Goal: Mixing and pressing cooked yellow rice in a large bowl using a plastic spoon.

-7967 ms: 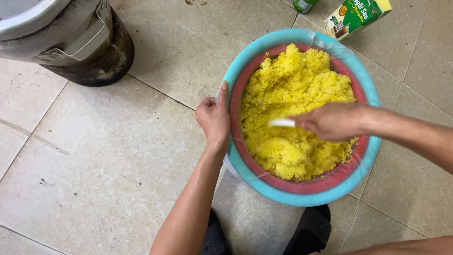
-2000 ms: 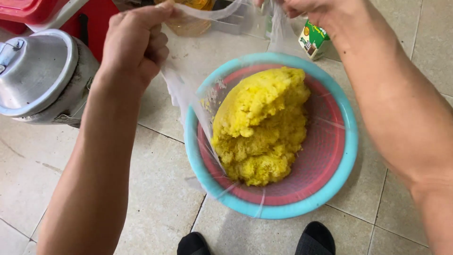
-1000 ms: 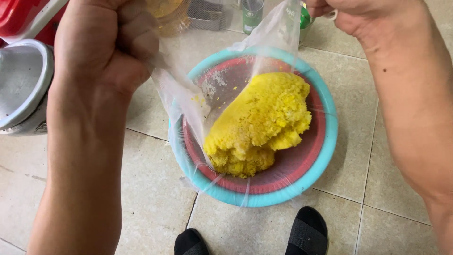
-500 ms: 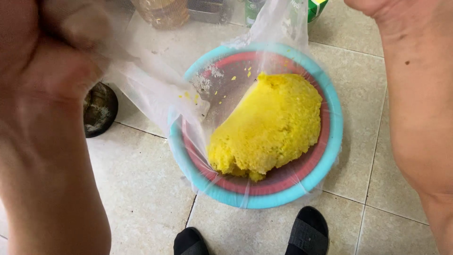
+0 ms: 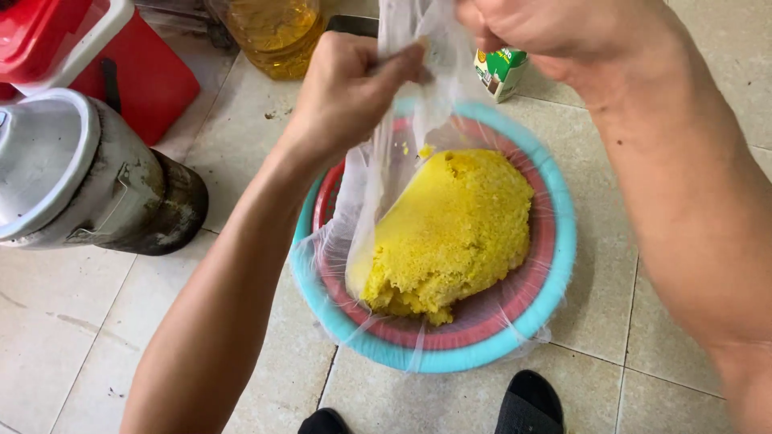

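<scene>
A teal basin (image 5: pixel 555 273) with a red colander (image 5: pixel 535 281) nested inside stands on the tiled floor. A clear plastic sheet (image 5: pixel 378 185) lines it and holds a mound of yellow sticky rice (image 5: pixel 454 229), tipped toward the right side. My left hand (image 5: pixel 346 92) pinches the sheet's raised edge above the basin's far-left rim. Near the top of the view my right hand (image 5: pixel 547 28) grips the same sheet, pulling it upward. The sheet hangs stretched between both hands.
A blackened metal pot with a pale lid (image 5: pixel 72 177) stands at the left. A red and white plastic box (image 5: pixel 96 56) sits behind it. A bottle of yellow oil (image 5: pixel 273 32) and a small green carton (image 5: pixel 500 71) stand beyond the basin. Dark sandals (image 5: pixel 527 402) show below.
The view pulled back and my hands moved away from the camera. Both hands still lift the plastic sheet, and the rice mound stays rolled toward the right of the colander.
</scene>
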